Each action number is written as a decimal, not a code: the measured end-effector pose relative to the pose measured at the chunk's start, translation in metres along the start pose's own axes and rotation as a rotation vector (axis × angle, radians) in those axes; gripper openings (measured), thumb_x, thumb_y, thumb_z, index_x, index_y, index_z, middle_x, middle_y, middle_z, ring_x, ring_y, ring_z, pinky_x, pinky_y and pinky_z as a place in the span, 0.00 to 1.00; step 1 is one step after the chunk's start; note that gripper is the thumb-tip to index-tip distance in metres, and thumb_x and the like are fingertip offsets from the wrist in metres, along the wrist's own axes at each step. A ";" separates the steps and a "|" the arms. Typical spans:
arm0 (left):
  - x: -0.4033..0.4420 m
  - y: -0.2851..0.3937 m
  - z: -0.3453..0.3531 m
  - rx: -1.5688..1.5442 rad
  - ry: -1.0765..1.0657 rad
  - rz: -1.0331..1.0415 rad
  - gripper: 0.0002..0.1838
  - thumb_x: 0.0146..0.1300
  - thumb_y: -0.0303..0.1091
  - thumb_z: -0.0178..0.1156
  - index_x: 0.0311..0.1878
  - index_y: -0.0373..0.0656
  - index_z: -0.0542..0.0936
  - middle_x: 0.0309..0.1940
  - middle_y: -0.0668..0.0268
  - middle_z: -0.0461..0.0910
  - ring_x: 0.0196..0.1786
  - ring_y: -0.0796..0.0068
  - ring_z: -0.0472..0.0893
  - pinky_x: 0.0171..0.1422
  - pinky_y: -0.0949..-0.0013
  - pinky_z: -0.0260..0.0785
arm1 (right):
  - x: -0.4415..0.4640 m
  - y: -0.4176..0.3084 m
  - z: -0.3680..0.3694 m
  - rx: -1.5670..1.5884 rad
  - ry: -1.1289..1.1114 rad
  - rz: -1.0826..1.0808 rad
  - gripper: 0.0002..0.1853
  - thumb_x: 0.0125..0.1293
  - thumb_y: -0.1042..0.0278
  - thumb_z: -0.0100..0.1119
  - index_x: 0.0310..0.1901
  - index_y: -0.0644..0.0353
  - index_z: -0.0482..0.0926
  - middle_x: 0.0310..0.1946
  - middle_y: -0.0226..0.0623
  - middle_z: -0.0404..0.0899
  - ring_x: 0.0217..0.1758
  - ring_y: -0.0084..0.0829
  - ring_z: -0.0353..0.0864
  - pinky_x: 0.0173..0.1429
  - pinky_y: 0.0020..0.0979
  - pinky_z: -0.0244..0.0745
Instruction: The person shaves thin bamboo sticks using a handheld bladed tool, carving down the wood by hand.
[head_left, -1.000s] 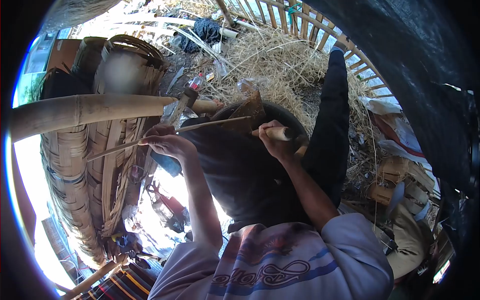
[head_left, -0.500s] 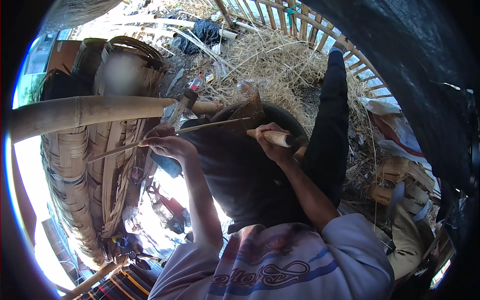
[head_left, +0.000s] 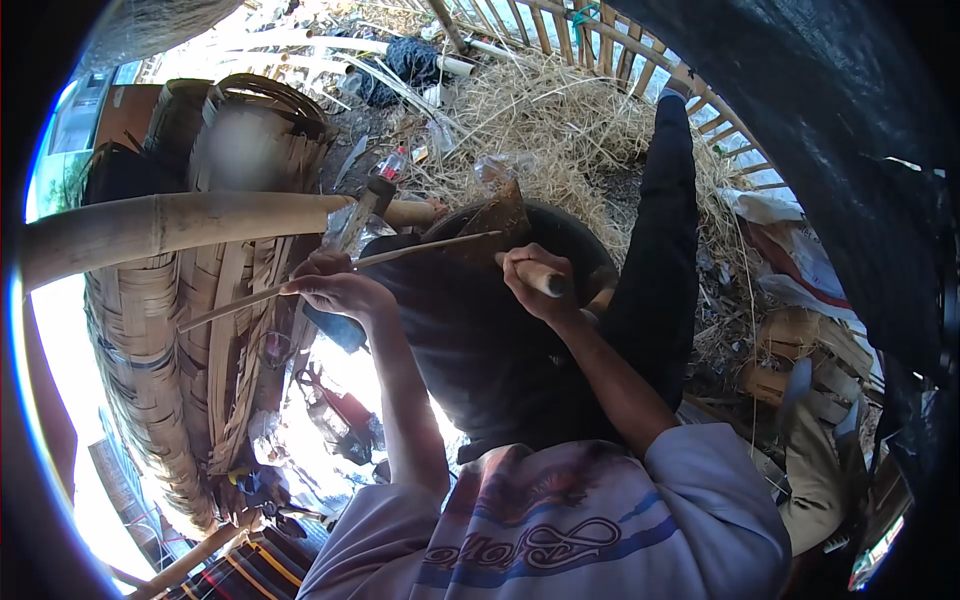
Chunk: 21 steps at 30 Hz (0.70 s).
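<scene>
My left hand (head_left: pixel 338 288) is closed round a thin bamboo stick (head_left: pixel 230 308), which slants up to the right across my dark trousers. Its far tip ends close to a broad rusty blade (head_left: pixel 503 215). My right hand (head_left: pixel 538 280) grips a thick wooden handle (head_left: pixel 540 277), its butt end turned towards me. The blade lies just beyond this hand; the join between blade and handle is hidden. Beneath and behind the blade is a round black rim (head_left: pixel 570 235) between my legs.
A thick bamboo pole (head_left: pixel 190 225) runs in from the left, with a hammer-like tool (head_left: pixel 370 205) by its end. Tall woven bamboo baskets (head_left: pixel 135 350) stand at left. Straw (head_left: pixel 590 130) covers the ground ahead, before a bamboo fence (head_left: pixel 620 45). Black sheeting (head_left: pixel 800 130) hangs at right.
My right hand has turned at the wrist, so the handle's butt swings left and faces me more. The stick and my left hand have hardly shifted.
</scene>
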<state>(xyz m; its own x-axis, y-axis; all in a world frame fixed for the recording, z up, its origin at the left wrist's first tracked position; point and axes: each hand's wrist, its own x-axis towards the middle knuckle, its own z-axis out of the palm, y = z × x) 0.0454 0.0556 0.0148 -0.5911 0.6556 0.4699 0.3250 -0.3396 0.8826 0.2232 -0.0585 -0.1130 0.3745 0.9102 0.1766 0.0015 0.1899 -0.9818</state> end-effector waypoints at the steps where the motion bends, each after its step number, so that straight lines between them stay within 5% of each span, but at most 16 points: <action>1: 0.002 -0.005 0.000 -0.024 -0.023 0.021 0.28 0.71 0.61 0.23 0.21 0.51 0.50 0.14 0.74 0.51 0.18 0.81 0.49 0.23 0.76 0.47 | -0.001 0.003 -0.004 -0.223 -0.053 0.017 0.05 0.54 0.75 0.64 0.32 0.59 0.77 0.26 0.31 0.82 0.30 0.18 0.82 0.35 0.23 0.76; 6: 0.000 0.000 -0.003 0.064 -0.022 0.037 0.29 0.72 0.60 0.22 0.21 0.50 0.52 0.13 0.74 0.50 0.18 0.81 0.50 0.24 0.76 0.49 | -0.001 -0.021 -0.006 -0.027 -0.019 0.160 0.04 0.55 0.75 0.63 0.31 0.59 0.77 0.27 0.32 0.82 0.32 0.21 0.83 0.36 0.24 0.77; 8: 0.002 -0.006 -0.007 0.022 -0.005 -0.012 0.29 0.72 0.59 0.22 0.20 0.50 0.53 0.13 0.74 0.51 0.18 0.81 0.51 0.24 0.76 0.50 | -0.002 -0.014 -0.002 0.080 0.022 0.005 0.04 0.55 0.76 0.63 0.31 0.59 0.77 0.27 0.33 0.82 0.32 0.22 0.83 0.37 0.24 0.78; 16: 0.002 -0.004 -0.004 0.046 -0.006 0.021 0.28 0.72 0.59 0.24 0.21 0.50 0.53 0.14 0.74 0.52 0.19 0.82 0.52 0.23 0.76 0.50 | -0.003 -0.023 -0.003 0.015 0.006 0.002 0.05 0.53 0.75 0.64 0.32 0.58 0.78 0.26 0.33 0.82 0.31 0.23 0.84 0.37 0.24 0.77; 19: 0.002 -0.003 -0.003 -0.040 -0.013 0.001 0.29 0.71 0.61 0.24 0.21 0.51 0.52 0.13 0.75 0.51 0.19 0.82 0.50 0.22 0.76 0.47 | -0.002 -0.009 -0.006 -0.364 -0.124 0.021 0.05 0.54 0.73 0.64 0.32 0.57 0.78 0.26 0.33 0.82 0.31 0.25 0.84 0.37 0.25 0.77; 21: 0.004 -0.004 0.000 -0.017 -0.018 0.019 0.29 0.71 0.61 0.25 0.20 0.51 0.52 0.13 0.75 0.51 0.19 0.82 0.50 0.22 0.76 0.46 | -0.003 -0.013 -0.005 -0.020 -0.060 0.075 0.05 0.54 0.72 0.65 0.32 0.56 0.78 0.25 0.33 0.81 0.30 0.28 0.84 0.36 0.26 0.77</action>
<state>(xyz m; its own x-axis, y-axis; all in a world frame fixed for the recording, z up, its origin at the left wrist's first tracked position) 0.0417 0.0592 0.0133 -0.5714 0.6607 0.4868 0.3233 -0.3640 0.8735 0.2265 -0.0654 -0.1009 0.3181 0.9421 0.1062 -0.0052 0.1137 -0.9935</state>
